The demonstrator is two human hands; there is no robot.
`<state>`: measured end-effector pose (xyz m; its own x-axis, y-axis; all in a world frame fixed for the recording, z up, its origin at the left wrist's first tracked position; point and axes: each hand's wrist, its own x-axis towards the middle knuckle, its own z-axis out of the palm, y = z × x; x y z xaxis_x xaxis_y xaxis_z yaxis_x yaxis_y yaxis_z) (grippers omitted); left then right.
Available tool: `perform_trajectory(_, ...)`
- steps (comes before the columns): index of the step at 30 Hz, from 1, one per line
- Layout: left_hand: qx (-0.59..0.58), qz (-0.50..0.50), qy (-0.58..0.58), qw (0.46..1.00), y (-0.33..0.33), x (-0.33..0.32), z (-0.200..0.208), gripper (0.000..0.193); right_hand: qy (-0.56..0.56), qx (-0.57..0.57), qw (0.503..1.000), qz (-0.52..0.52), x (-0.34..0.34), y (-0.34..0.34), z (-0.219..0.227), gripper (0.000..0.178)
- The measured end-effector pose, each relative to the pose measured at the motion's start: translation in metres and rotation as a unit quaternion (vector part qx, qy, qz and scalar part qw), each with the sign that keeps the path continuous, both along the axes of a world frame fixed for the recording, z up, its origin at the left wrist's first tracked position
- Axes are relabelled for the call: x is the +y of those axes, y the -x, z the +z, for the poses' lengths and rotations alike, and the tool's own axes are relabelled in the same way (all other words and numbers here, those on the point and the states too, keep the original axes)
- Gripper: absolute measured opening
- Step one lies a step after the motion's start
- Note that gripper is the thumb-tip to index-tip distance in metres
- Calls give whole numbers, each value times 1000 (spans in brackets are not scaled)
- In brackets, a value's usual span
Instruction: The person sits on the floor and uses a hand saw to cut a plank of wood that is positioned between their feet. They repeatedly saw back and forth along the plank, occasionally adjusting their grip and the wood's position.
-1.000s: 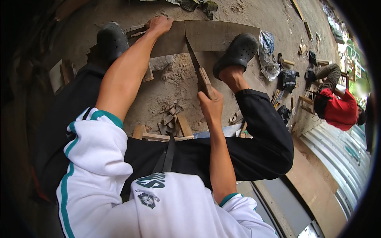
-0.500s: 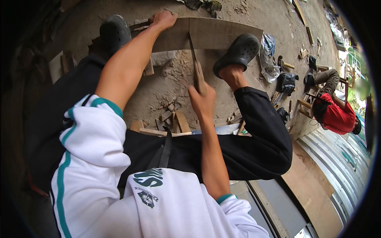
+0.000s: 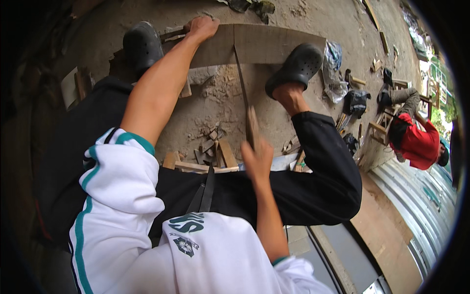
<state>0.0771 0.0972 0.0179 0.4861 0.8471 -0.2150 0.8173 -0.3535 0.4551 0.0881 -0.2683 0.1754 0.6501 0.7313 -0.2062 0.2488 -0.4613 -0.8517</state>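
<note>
A thin wooden board (image 3: 274,46) spans the ground ahead of me, under or against my two dark clogs. My left hand (image 3: 201,29) is closed over its far edge, left of a dark straight line running across the board. In my right hand (image 3: 258,158), somewhat blurred, is the wooden handle of a handsaw (image 3: 241,76). The narrow blade points away from me, and its tip lies at the board along that line. My right clog (image 3: 298,63) rests on the board's right part, while the left clog (image 3: 142,46) is by its left end.
Wood offcuts (image 3: 226,153) lie between my legs on the dusty ground. To the right are a plastic bag (image 3: 333,73), a hammer (image 3: 355,78) and a black bag (image 3: 356,102). A person in a red top (image 3: 416,142) sits beyond, near corrugated metal sheets (image 3: 416,201).
My right hand has drawn the saw back toward me, so more blade shows on the near side of the board. My left hand stays on the board's edge.
</note>
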Motion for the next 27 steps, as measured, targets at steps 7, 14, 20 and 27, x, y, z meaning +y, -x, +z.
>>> perform_trajectory(7,-30,27,1,999,1,23,-47,54,56,20,998,3,3,9,18,17)
perform_trajectory(14,-66,-6,15,998,-24,15,-40,54,2,41,999,-28,78,-23,-57,17)
perform_trajectory(20,13,6,53,999,4,-1,18,60,46,25,998,16,-12,7,20,15)
perform_trajectory(27,5,10,23,1000,-7,6,-3,54,32,32,999,0,73,-24,-38,16)
